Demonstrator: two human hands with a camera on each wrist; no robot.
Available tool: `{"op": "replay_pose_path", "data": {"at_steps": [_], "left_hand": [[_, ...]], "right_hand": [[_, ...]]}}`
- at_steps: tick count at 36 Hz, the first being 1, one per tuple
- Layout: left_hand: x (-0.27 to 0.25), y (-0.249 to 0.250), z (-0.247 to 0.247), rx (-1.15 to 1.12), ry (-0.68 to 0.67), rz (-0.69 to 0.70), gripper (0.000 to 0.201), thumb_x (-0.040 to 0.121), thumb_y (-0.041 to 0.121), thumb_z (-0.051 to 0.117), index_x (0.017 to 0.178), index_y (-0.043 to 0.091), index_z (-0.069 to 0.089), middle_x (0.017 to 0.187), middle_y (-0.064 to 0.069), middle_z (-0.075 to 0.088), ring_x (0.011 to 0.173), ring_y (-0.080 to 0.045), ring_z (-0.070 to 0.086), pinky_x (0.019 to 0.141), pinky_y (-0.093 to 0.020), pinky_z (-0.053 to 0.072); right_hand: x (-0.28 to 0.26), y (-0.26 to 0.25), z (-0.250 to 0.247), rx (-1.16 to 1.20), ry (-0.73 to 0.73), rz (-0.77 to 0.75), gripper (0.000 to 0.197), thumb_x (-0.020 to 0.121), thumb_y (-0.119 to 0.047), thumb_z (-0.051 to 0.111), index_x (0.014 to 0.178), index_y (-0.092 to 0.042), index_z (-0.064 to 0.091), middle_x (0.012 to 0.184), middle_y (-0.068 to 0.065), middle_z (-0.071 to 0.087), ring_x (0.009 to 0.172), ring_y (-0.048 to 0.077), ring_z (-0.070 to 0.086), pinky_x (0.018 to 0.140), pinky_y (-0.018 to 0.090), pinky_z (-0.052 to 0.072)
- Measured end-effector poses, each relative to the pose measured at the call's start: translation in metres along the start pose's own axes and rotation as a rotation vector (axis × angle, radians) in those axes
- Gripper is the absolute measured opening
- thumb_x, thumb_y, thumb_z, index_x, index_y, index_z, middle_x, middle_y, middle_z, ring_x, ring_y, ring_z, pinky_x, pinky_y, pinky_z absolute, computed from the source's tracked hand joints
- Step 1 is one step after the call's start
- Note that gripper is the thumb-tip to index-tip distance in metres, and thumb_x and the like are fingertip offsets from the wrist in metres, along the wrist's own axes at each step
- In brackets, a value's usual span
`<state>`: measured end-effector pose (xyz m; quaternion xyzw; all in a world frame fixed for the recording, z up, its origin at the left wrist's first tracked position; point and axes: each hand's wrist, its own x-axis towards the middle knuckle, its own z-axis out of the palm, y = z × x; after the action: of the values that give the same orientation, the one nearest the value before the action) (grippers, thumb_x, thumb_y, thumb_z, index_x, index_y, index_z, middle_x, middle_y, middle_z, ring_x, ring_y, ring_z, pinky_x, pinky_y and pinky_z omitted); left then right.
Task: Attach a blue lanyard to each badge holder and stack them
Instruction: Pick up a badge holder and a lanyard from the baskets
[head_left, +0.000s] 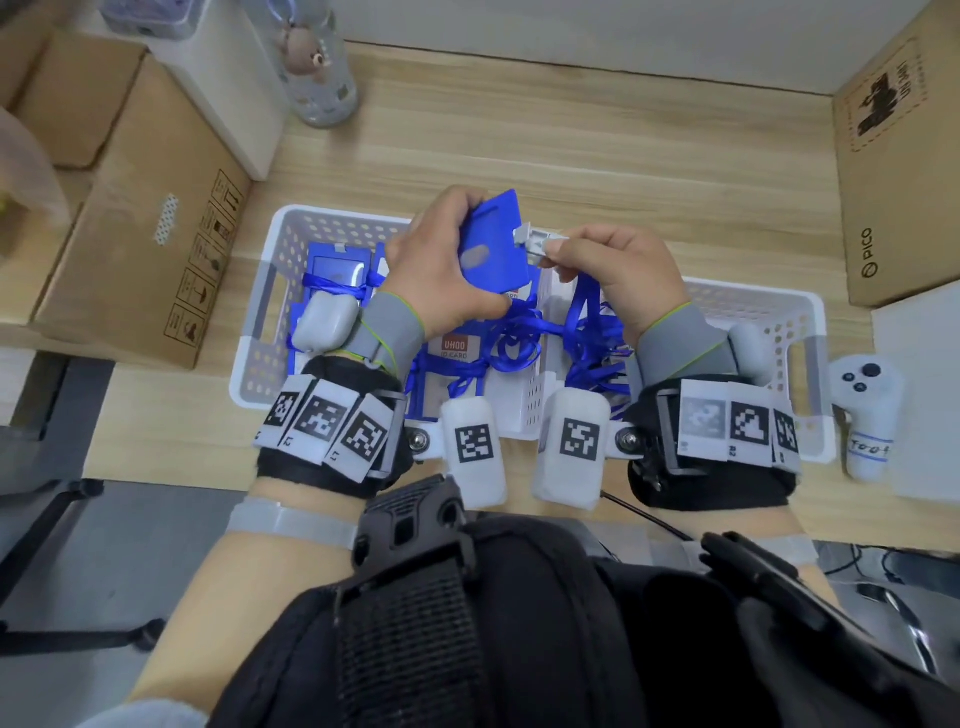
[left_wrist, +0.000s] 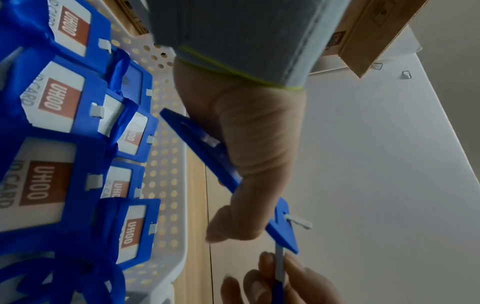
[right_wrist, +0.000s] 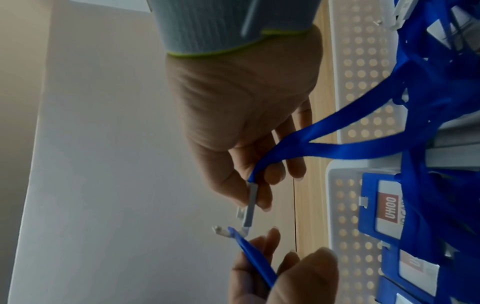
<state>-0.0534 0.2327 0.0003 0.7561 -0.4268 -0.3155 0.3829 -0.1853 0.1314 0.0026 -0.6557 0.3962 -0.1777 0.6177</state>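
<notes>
My left hand (head_left: 453, 255) grips a blue badge holder (head_left: 493, 241) above the white baskets, tilted, its slotted top edge to the right. My right hand (head_left: 555, 255) pinches the grey plastic clip (head_left: 540, 243) of a blue lanyard (head_left: 584, 306), whose strap hangs down into the right basket. The clip's hook touches the holder's top slot. In the right wrist view the clip (right_wrist: 250, 203) meets the holder's edge (right_wrist: 257, 261). The left wrist view shows the holder (left_wrist: 207, 148) edge-on under my thumb. Several holders (left_wrist: 59, 98) with lanyards lie in the left basket (head_left: 270, 291).
The right basket (head_left: 800, 322) holds loose blue lanyards. Cardboard boxes stand at the left (head_left: 140, 218) and the far right (head_left: 893, 156). A white controller (head_left: 867, 415) lies right of the baskets, and a bottle (head_left: 322, 67) stands at the back.
</notes>
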Motion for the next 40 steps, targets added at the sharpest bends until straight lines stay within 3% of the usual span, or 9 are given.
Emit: {"op": "replay_pose_path", "data": {"at_steps": [3,7,9,15,19,25,29,36,40], "left_hand": [[0.001,-0.002,0.002,-0.002,-0.001,0.042,0.068,0.042,0.039,0.064,0.103,0.032,0.037,0.094,0.023,0.044,0.094,-0.017,0.047,0.093,-0.054,0.042],[0.0,-0.001,-0.002,-0.307,-0.004,0.102,0.061,0.057,0.008,0.069,0.106,0.016,0.035,0.105,0.012,0.05,0.085,0.008,0.051,0.076,-0.013,0.046],[0.002,0.001,-0.007,-0.357,0.015,0.141,0.06,0.058,0.001,0.068,0.106,0.012,0.036,0.105,0.013,0.05,0.082,0.012,0.05,0.07,-0.009,0.043],[0.007,0.006,-0.011,-0.44,-0.189,0.067,0.062,0.048,0.024,0.073,0.101,0.028,0.042,0.109,0.014,0.049,0.076,0.001,0.051,0.07,-0.013,0.046],[0.004,0.001,-0.002,-0.406,-0.355,-0.005,0.074,0.054,0.009,0.073,0.12,0.023,0.042,0.097,0.007,0.05,0.082,-0.009,0.053,0.067,-0.013,0.047],[0.001,0.003,0.006,-0.355,-0.541,-0.001,0.065,0.058,0.008,0.072,0.117,0.018,0.046,0.141,0.004,0.037,0.084,0.007,0.057,0.073,-0.012,0.047],[0.002,0.002,0.009,-0.357,-0.568,-0.023,0.064,0.057,0.009,0.073,0.115,0.023,0.048,0.119,0.011,0.044,0.088,-0.006,0.055,0.075,-0.021,0.049],[0.002,-0.005,0.014,-0.356,-0.606,-0.094,0.068,0.05,0.019,0.078,0.112,0.019,0.052,0.124,-0.019,0.054,0.083,-0.011,0.057,0.078,-0.026,0.052],[0.002,-0.011,0.017,-0.336,-0.622,-0.193,0.05,0.056,0.011,0.071,0.103,0.023,0.056,0.109,-0.015,0.065,0.086,-0.016,0.061,0.083,-0.03,0.054]], "right_hand": [[0.002,0.0,0.001,-0.029,0.028,0.015,0.027,0.077,-0.016,0.066,0.051,-0.023,0.065,0.063,0.005,0.059,0.054,0.006,0.049,0.067,0.021,0.041],[0.008,0.009,-0.003,-0.155,0.182,0.061,0.019,0.062,-0.022,0.065,0.043,-0.021,0.061,0.061,0.007,0.056,0.064,0.018,0.047,0.066,0.031,0.039],[0.007,0.014,-0.006,-0.146,0.211,0.067,0.023,0.066,-0.018,0.066,0.044,-0.022,0.06,0.059,0.002,0.057,0.063,0.014,0.05,0.066,0.027,0.04],[0.004,0.007,-0.002,0.02,0.192,-0.009,0.015,0.08,-0.023,0.068,0.067,-0.016,0.065,0.072,0.008,0.047,0.07,0.017,0.039,0.068,0.026,0.033],[0.006,0.008,0.001,0.007,0.197,-0.043,0.017,0.085,-0.014,0.063,0.069,-0.018,0.06,0.059,-0.001,0.044,0.06,0.011,0.038,0.062,0.023,0.034],[0.009,0.014,0.004,0.158,0.175,-0.04,0.018,0.086,0.001,0.057,0.076,-0.014,0.056,0.056,-0.016,0.065,0.059,-0.003,0.06,0.066,0.013,0.047],[0.008,0.015,0.006,0.118,0.148,-0.03,0.02,0.084,-0.002,0.06,0.071,-0.016,0.057,0.056,-0.016,0.062,0.06,0.001,0.056,0.065,0.016,0.045],[0.005,0.009,0.005,0.209,0.206,-0.017,0.011,0.081,-0.022,0.064,0.081,-0.011,0.063,0.064,-0.009,0.056,0.051,-0.006,0.048,0.052,0.005,0.038],[0.008,0.009,-0.003,0.311,0.254,-0.011,0.011,0.088,-0.025,0.053,0.078,-0.021,0.054,0.07,-0.011,0.06,0.058,-0.002,0.053,0.056,0.013,0.039]]}}
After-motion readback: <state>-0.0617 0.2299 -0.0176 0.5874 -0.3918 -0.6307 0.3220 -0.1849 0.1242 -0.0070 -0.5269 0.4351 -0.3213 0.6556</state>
